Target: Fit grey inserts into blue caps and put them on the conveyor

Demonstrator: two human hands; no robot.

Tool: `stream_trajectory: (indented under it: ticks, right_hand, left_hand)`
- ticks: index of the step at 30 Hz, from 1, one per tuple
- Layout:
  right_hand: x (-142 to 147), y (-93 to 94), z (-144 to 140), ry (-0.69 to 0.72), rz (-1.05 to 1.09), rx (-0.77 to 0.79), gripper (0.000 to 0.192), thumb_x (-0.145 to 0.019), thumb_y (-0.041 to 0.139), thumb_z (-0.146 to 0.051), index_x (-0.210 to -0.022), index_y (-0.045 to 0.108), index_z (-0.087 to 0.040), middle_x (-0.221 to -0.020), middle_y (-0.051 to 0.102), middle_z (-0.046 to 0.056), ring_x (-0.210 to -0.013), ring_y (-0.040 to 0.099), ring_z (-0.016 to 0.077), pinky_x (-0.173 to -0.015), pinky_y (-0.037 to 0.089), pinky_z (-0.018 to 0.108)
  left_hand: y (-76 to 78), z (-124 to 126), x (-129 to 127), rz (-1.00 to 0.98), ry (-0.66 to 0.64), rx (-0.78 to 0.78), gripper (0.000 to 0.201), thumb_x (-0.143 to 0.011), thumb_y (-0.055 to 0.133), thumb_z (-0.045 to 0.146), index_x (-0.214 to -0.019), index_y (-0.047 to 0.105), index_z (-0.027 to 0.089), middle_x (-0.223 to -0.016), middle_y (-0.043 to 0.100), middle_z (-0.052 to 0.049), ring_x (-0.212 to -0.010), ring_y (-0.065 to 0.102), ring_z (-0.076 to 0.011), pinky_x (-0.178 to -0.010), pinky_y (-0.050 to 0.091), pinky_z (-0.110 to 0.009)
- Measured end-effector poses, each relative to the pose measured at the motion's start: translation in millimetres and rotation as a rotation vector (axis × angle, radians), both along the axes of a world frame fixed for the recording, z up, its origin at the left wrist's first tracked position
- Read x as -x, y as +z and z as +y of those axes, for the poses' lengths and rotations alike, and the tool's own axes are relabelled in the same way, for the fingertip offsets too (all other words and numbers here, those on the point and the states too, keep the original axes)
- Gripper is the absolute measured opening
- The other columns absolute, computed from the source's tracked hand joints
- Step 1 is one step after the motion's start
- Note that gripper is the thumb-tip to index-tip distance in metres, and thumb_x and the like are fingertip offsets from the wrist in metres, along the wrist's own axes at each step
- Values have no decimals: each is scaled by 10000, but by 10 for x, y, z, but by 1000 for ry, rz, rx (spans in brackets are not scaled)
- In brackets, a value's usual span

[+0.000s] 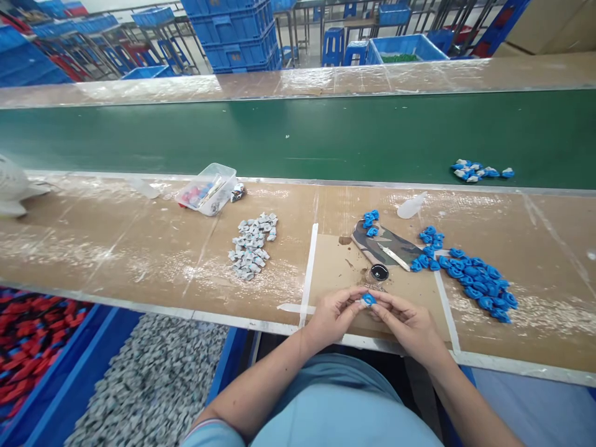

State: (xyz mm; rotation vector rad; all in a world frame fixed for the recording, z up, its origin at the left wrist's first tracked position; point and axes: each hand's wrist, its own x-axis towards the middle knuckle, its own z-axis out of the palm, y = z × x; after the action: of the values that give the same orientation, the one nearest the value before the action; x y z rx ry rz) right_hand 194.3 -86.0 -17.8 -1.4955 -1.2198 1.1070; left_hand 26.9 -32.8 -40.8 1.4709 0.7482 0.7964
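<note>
Both hands, left hand (333, 313) and right hand (407, 323), pinch one blue part (369, 300) at the bench edge. Blue pile (475, 282) at 2 o'clock, grey pile (251, 245) at 10. Step looks like fitting; next needs fine fingertip alignment.

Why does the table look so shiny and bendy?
In the head view, overhead light glares off the taped table; the wide lens bows the green belt and far edges; the blue piece between both hands stays sharp, while the far crates look soft.
</note>
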Motion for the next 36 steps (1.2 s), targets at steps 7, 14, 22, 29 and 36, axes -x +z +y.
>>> stream_trajectory:
  ticks: [7,14,22,29,36]
  right_hand:
    - [-15,-26,3,-11,41,47,408,-766,638,-470,-1035,701,-170,-738,721,55,-660,669,167,-662,587,312]
    - [3,-47,-1,-70,132,65,423,-749,662,-469,-1039,688,-163,-807,734,80,-711,688,180,-718,595,335]
    - [33,0,-14,-37,132,100,444,-734,670,-498,-1029,700,-167,-855,735,90,-747,692,191,-742,593,342]
    - [85,5,-36,-45,132,107,451,-736,656,-524,-1016,713,-174,-907,735,101,-820,699,221,-796,582,370]
    - [139,-60,-36,-92,71,33,386,-740,656,-505,-958,730,-194,-909,737,92,-786,703,226,-761,594,383]
  left_hand:
    - [128,24,35,117,-27,-295,303,-904,473,225,-1169,605,163,-1074,693,-114,-991,646,-199,-887,520,-349]
    - [106,2,33,153,-74,-393,404,-889,487,219,-1289,512,170,-1159,638,-145,-1059,604,-217,-912,506,-380]
    - [56,-58,10,238,3,-459,351,-905,469,192,-1247,544,172,-1129,661,-118,-1053,610,-199,-913,507,-346]
    - [96,-91,15,280,7,-462,345,-920,425,185,-1243,547,174,-1096,672,-117,-1010,612,-203,-886,511,-362]
    - [84,-72,20,284,22,-460,338,-916,409,182,-1217,565,176,-1069,682,-117,-981,619,-205,-867,517,-366]
